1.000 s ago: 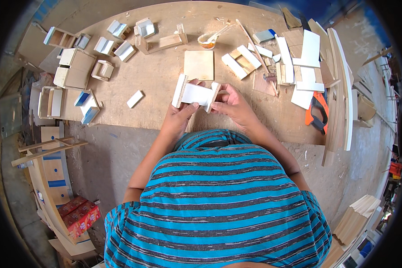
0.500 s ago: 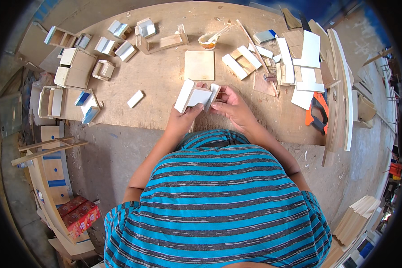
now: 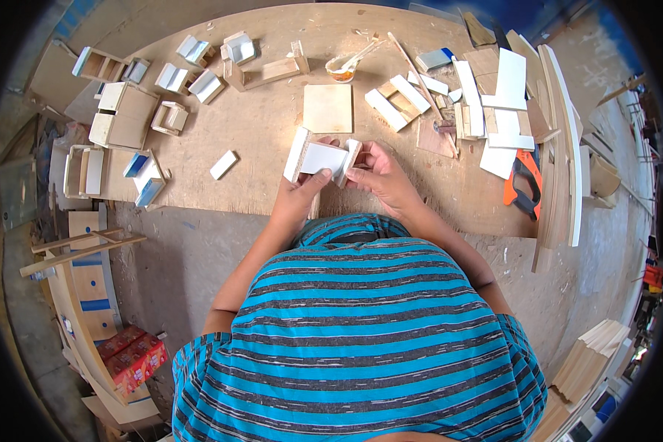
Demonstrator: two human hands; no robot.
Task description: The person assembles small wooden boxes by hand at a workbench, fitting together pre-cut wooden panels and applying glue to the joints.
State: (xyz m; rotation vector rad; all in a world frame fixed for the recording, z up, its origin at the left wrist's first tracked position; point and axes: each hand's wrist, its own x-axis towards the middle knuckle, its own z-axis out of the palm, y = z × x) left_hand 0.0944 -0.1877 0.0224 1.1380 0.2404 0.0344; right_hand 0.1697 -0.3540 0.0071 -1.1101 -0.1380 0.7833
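Note:
Between both hands, just above the near edge of the workbench, is a small white wooden assembly [image 3: 323, 159]: a flat middle panel with an upright block at either end. My left hand [image 3: 300, 193] is closed around its left side, thumb on the white panel. With thumb and fingers, my right hand [image 3: 378, 175] pinches the right end block. Some fingers are hidden behind the pieces. Right beyond the assembly, a square plain wood board [image 3: 328, 108] lies flat. A small white block [image 3: 224, 164] rests apart on the bench to the left.
Several small wooden furniture-like pieces [image 3: 125, 114] crowd the bench's left side. A glue cup [image 3: 342, 70] with a stick stands at the back. To the right are a white-sided wooden frame [image 3: 398, 103], white offcuts [image 3: 511, 81], an orange-handled saw [image 3: 524, 186] and long boards [image 3: 565, 147].
The assembly has turned slightly in my hands, its left block now more upright and the white panel facing up more. My grip stays on both ends.

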